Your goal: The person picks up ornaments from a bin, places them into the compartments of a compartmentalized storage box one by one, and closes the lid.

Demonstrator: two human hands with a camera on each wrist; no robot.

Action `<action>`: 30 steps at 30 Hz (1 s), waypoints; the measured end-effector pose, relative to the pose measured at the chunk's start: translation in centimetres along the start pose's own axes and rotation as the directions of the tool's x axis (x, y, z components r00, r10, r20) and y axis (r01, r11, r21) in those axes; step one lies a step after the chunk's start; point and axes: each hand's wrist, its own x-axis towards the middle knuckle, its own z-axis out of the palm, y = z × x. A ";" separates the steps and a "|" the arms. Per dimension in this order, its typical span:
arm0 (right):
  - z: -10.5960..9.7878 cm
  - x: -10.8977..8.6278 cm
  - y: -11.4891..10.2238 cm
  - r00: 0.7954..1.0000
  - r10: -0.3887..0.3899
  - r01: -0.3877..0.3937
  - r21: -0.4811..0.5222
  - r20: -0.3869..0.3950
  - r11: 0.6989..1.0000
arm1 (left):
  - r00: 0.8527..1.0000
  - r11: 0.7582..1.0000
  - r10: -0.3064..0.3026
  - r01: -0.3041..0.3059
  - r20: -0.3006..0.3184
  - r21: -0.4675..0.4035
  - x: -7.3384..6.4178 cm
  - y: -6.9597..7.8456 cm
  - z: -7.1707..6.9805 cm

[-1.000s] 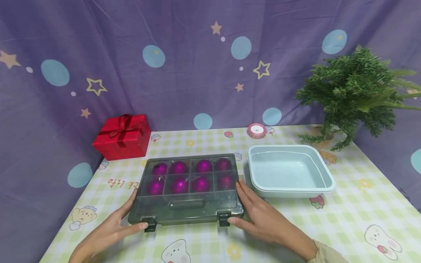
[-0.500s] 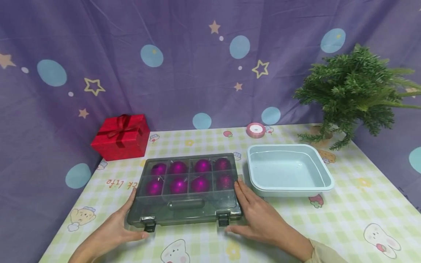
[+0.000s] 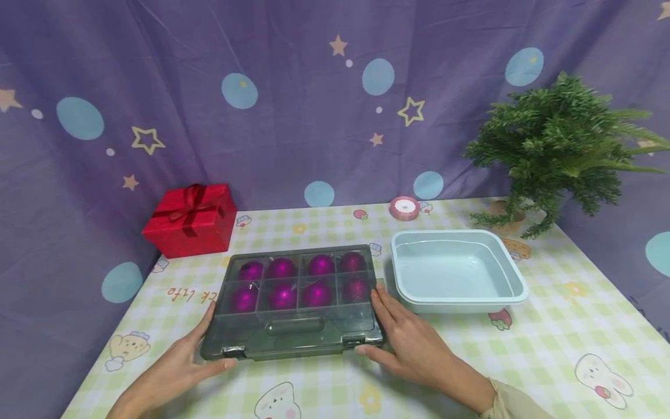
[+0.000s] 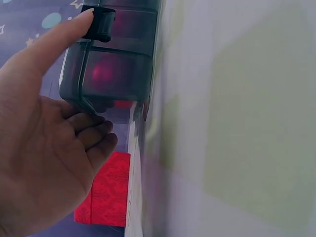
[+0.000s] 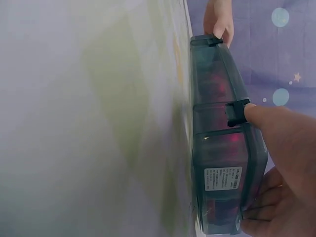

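A dark translucent storage case (image 3: 295,349) lies on the table, purple ball ornaments (image 3: 282,295) showing through its divided compartments. My left hand (image 3: 175,366) holds its left front corner, index finger along the side. In the left wrist view its thumb lies on a black latch (image 4: 101,23), the other fingers bent beside the case's end. My right hand (image 3: 416,343) holds the right front corner, fingers along that side. Its thumb presses the other black latch (image 5: 237,113) in the right wrist view. Both latches lie close against the front wall.
A pale blue basin (image 3: 455,302) stands right of the case. Behind it are a pink ribbon roll (image 3: 405,208) and a small artificial pine tree (image 3: 549,134). A red gift box (image 3: 191,221) sits at the back left, before a purple curtain (image 3: 293,145).
Both latches stuck out from the front edge earlier; now they are folded in towards the case. The hands keep their places at its corners. The head view has shifted slightly.
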 end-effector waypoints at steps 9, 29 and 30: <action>0.2 -0.1 0.0 0.999 -0.004 0.004 -0.004 -0.043 1.000 | 1.000 0.999 0.007 -0.006 0.023 -0.043 0.2 0.3 -0.1; 0.5 0.1 -0.1 0.995 0.007 -0.004 0.036 -0.095 0.999 | 0.992 0.996 -0.079 0.083 0.101 -0.040 -0.1 1.0 -0.7; 0.5 0.1 -0.2 0.996 0.013 -0.009 0.041 -0.088 0.999 | 0.992 0.996 -0.079 0.083 0.098 -0.038 -0.2 1.0 -0.7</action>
